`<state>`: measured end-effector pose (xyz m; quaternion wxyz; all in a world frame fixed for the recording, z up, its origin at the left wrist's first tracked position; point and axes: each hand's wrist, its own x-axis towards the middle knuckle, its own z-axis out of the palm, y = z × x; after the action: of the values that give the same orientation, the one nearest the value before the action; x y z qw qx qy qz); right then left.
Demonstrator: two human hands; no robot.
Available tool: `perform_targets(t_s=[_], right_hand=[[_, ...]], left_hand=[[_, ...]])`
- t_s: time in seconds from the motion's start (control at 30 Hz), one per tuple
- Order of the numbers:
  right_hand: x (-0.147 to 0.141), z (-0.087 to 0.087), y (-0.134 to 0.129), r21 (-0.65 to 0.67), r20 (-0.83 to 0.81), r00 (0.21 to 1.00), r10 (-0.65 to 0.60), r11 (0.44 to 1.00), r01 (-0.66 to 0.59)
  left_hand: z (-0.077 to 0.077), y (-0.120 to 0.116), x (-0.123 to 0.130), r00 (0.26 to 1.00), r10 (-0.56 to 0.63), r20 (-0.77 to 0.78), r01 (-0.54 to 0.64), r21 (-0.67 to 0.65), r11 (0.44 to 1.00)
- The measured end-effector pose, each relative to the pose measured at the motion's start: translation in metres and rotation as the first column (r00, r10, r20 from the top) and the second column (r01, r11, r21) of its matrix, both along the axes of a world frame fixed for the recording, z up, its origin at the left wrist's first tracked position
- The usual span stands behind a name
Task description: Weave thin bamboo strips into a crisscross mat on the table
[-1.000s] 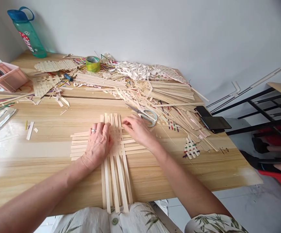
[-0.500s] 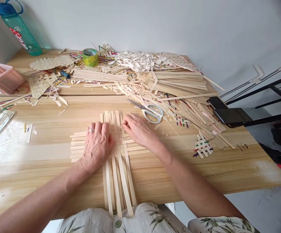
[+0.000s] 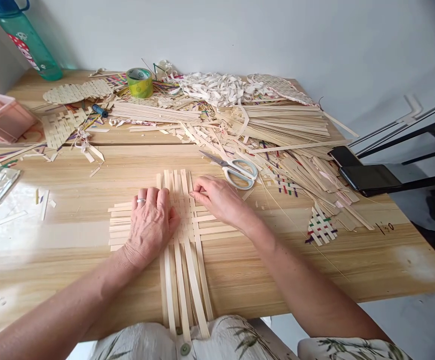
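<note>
A woven panel of pale flat wood strips lies on the table, with loose strip ends sticking out on all sides; the near ends reach my shirt. My left hand, with a ring on one finger, rests palm down on the left part of the weave. Its fingers are bent a little and the thumb lies apart from them. On the other side, my right hand pinches at the weave's upper right edge, thumb and forefinger together on a wood strip that runs away from me. Part of that grip is hidden.
Beyond my right hand lie white-handled scissors. A heap of strips, offcuts and a tape roll fills the back. A small woven piece and a phone lie right; a pink basket and bottle stand left.
The view has shifted slightly, so the background sits a little differently. Both hands stay at the weave, and the right hand keeps its pinch at the right edge with little movement.
</note>
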<state>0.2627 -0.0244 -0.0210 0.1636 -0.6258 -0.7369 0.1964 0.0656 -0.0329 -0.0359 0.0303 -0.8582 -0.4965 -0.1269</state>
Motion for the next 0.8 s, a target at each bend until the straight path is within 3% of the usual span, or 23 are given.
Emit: perform_targets(t_s=[0.27, 0.8], right_hand=[[0.0003, 0.0104, 0.0023, -0.044, 0.112, 0.991, -0.074, 0.996, 0.079], [0.0055, 0.0075, 0.0075, -0.115, -0.039, 0.998, -0.056, 0.992, 0.051]], left_hand=[[0.0027, -0.0005, 0.001, 1.0, 0.027, -0.015, -0.027, 0.0, 1.0], [-0.0011, -0.0012, 0.0009, 0.999, 0.006, -0.051, -0.006, 0.002, 1.0]])
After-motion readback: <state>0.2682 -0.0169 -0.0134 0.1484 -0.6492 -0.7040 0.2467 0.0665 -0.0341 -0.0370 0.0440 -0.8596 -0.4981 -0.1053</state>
